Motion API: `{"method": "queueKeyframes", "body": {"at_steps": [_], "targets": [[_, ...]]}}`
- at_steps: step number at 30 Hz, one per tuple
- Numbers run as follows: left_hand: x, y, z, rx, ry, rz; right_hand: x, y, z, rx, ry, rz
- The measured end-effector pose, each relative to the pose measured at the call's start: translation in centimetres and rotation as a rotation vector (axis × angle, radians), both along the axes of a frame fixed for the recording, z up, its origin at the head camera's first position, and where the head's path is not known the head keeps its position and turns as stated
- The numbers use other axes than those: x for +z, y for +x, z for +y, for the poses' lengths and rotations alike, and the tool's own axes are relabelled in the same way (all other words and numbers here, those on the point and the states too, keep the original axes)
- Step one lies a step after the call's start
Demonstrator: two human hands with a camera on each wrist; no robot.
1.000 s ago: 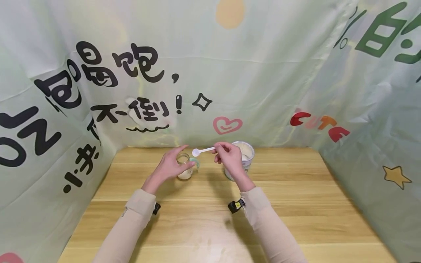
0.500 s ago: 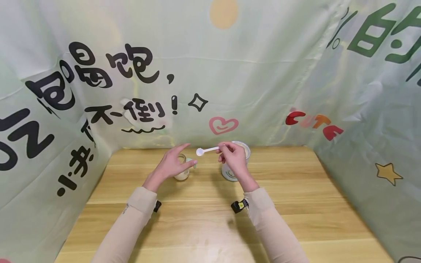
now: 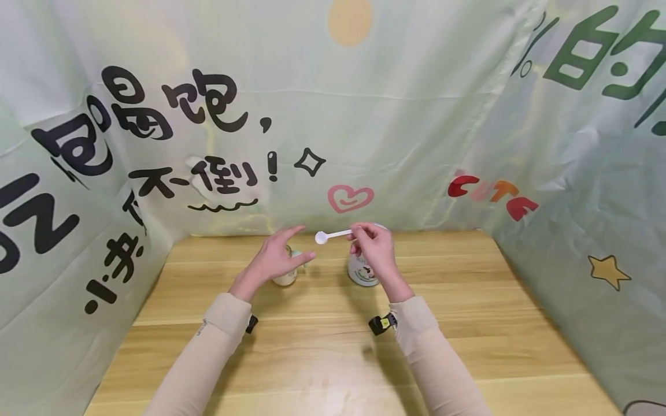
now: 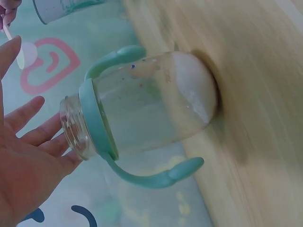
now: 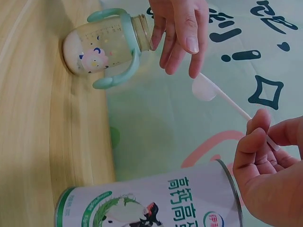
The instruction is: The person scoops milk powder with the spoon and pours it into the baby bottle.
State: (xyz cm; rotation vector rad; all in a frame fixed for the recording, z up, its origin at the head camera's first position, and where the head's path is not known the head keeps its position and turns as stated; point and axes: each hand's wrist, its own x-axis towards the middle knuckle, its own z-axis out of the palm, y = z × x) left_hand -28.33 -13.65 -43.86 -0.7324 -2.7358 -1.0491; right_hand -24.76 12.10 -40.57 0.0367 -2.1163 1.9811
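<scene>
Over the past 1.0 s the white scoop (image 3: 321,237), pinched by its stem in the right hand (image 3: 376,247), has drawn rightward off the bottle (image 4: 142,111), while the left hand (image 3: 274,257), fingers spread and gripping nothing, has crept across its neck in head view; suggests no tipping-in at this instant, scoop contents unclear. Bottle upright on the wooden table (image 3: 333,352), left of the tin (image 5: 161,189): clear, uncapped, green collar (image 4: 96,118) with 2 curved handles (image 4: 151,180), whitish fill (image 4: 195,87) low inside.
</scene>
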Motion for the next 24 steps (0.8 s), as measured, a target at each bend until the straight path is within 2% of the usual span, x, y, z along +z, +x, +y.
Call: {"method": "queueKeyframes", "body": {"at_steps": [13,24], "targets": [[0.5,-0.2,1.5,-0.04,0.013,-0.011,0.5,0.5,1.6,-0.036,0.008,-0.043],[0.6,-0.2,3.0,-0.031,0.021,-0.058,0.5,0.7,2.8,-0.069,0.013,-0.062]]}}
